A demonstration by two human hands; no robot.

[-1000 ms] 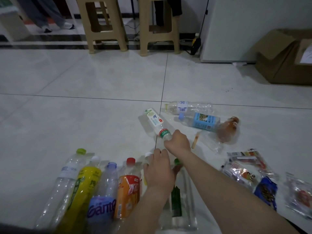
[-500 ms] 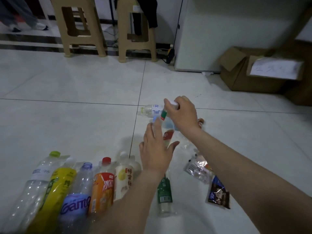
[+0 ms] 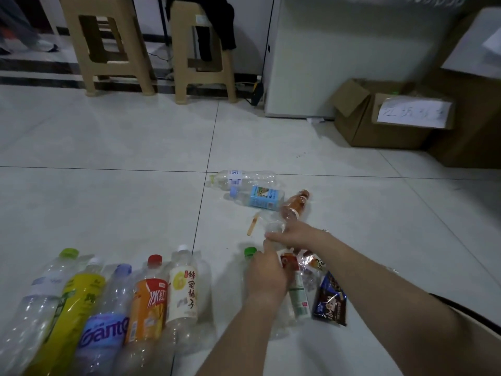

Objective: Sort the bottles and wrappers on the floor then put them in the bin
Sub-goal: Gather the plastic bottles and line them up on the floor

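Sorted bottle row (image 3: 147, 302) lower left, near ends cut by frame edge. Left hand (image 3: 267, 275) covers white-green labelled bottle (image 3: 298, 297), fingers curled on its upper part. Right hand (image 3: 295, 236) just above, fingers together; I cannot tell its grip. Green-capped bottle (image 3: 250, 251) mostly hidden under left hand. Dark wrapper (image 3: 329, 302) just right of labelled bottle. Further: wooden stick (image 3: 253, 223), loose bottles (image 3: 264, 199), cardboard box (image 3: 379, 126).

Dim, flat, cool indoor light in your view; no hard shadows, just soft ones beside the bottle row (image 3: 146, 302) and under your forearms. Floor tiles (image 3: 108, 137) carry a weak sheen. Wide-angle bend tilts the 2 stools (image 3: 108, 44) and cardboard box (image 3: 379, 123). Your left hand (image 3: 267, 272), right hand (image 3: 296, 236) and the clear bottle (image 3: 275, 227) it grips are motion-smeared; corners soft.
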